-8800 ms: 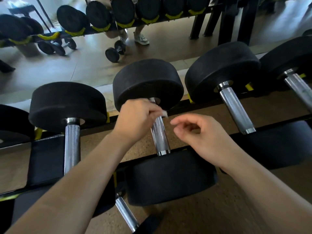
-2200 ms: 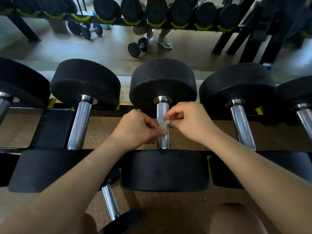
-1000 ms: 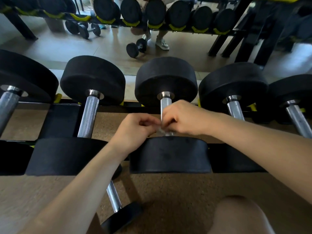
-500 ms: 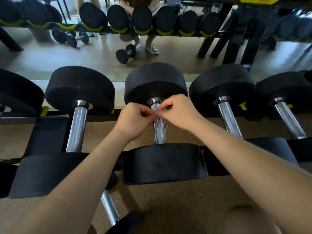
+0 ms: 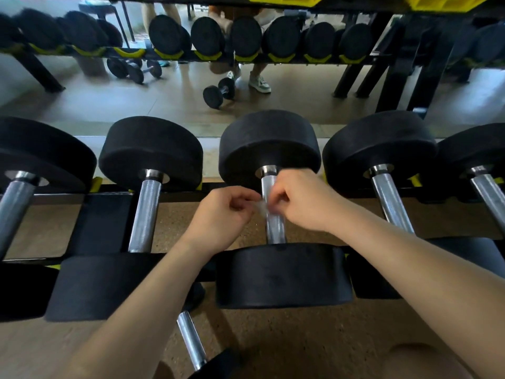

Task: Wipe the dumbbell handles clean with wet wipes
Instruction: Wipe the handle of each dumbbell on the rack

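A black dumbbell with a knurled steel handle (image 5: 275, 228) lies on the rack straight ahead, one head far (image 5: 269, 144) and one near (image 5: 281, 274). A small white wet wipe (image 5: 261, 206) is wrapped against the upper part of that handle. My left hand (image 5: 222, 214) pinches the wipe from the left side. My right hand (image 5: 303, 201) pinches it from the right, fingers curled against the handle. Both hands hide the handle's middle.
More dumbbells sit on the rack: one to the left (image 5: 144, 214), another at the far left (image 5: 15, 203), two to the right (image 5: 390, 203) (image 5: 489, 198). A lower-tier handle (image 5: 191, 340) pokes out below. A mirror behind reflects another rack, a person's legs and floor dumbbells (image 5: 218, 93).
Both hands stay on the wipe around the middle handle, having slid from its near end up toward the far head over the last second.
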The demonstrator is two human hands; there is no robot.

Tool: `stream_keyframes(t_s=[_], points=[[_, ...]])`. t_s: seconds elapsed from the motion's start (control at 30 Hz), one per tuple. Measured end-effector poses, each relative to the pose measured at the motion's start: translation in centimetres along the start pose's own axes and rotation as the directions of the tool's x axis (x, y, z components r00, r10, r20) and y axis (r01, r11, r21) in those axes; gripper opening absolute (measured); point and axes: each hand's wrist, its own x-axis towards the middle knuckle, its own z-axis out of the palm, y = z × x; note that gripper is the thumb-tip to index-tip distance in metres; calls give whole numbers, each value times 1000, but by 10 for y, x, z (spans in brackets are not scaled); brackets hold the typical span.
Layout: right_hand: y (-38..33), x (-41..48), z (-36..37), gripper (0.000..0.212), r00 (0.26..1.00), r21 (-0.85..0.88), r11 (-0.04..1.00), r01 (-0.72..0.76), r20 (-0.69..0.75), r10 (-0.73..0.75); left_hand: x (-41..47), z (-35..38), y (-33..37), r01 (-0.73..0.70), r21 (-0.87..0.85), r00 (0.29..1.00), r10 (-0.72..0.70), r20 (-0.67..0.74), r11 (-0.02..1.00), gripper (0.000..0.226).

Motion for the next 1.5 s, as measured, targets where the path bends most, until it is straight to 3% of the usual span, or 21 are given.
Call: stream_keyframes(t_s=[0.07, 0.1, 0.13, 0.17, 0.23, 0.27, 0.3, 0.37, 0.43, 0.5, 0.63, 0.73, 0.83, 1.07, 1.13, 1.2, 1.23, 1.33, 1.5], points=[[-2, -7, 0, 9, 993, -26, 999, 36, 117, -33, -3, -3, 0, 19, -43, 1000, -19, 4, 999, 27], [-3, -7, -3, 8, 994, 29, 999, 22, 108, -25, -6, -4, 1, 26, -86, 1000, -25, 14, 996, 23], [-6, -7, -7, 7, 997, 182, 983, -22, 70, 9, -10, -6, 5, 25, -133, 999, -22, 23, 991, 16], [-11, -5, -11, 8, 997, 430, 900, -75, 48, 60, -15, -8, 8, 14, -187, 1000, -9, 27, 982, 7], [-27, 1, -19, 17, 990, 876, 463, -134, 100, 96, -24, -16, 15, -20, -274, 1000, 13, -28, 961, 21], [-38, 4, -20, 19, 985, 956, 242, -164, 147, 89, -29, -21, 17, -37, -292, 996, 13, -83, 956, 25], [-48, 7, -19, 20, 979, 977, 101, -190, 181, 89, -32, -28, 19, -53, -292, 989, 10, -148, 955, 26], [-65, 12, -16, 18, 967, 972, -47, -230, 234, 98, -39, -41, 21, -74, -259, 968, 7, -251, 963, 24], [-80, 16, -12, 17, 960, 961, -116, -250, 262, 103, -46, -53, 22, -87, -220, 946, 12, -323, 972, 18], [-93, 18, -6, 19, 953, 956, -122, -266, 280, 113, -53, -62, 23, -108, -232, 929, 15, -370, 967, 6], [-115, 19, 7, 21, 941, 944, -149, -293, 313, 130, -66, -76, 25, -125, -387, 922, -38, -386, 914, 13], [-131, 15, 11, 17, 947, 951, -219, -217, 259, 187, -72, -87, 21, -104, -565, 924, -131, -360, 819, 16], [-144, 8, 17, 21, 967, 984, -147, -101, 132, 220, -73, -100, 17, -71, -709, 928, -214, -305, 702, 19], [-164, 7, 25, 26, 962, 954, 294, -57, -27, 273, -76, -127, 2, -87, -756, 954, -165, -252, 649, 27], [-164, 11, 26, 28, 952, 957, 277, -86, -3, 307, -74, -130, -2, -100, -707, 954, -135, -268, 700, 30], [-162, 15, 22, 25, 959, 970, 200, -138, 79, 274, -71, -130, -6, -134, -505, 941, -50, -334, 853, 34], [-162, 17, 19, 22, 971, 961, 226, -158, 109, 213, -70, -128, -7, -148, -397, 934, -4, -357, 906, 34], [-159, 20, 14, 17, 996, 823, 562, -82, 47, 76, -67, -124, -10, -161, -281, 920, 40, -390, 946, 26], [-157, 32, 7, 23, 998, 648, 762, -17, -32, 50, -64, -120, -18, -163, -279, 907, 33, -420, 946, 24]])
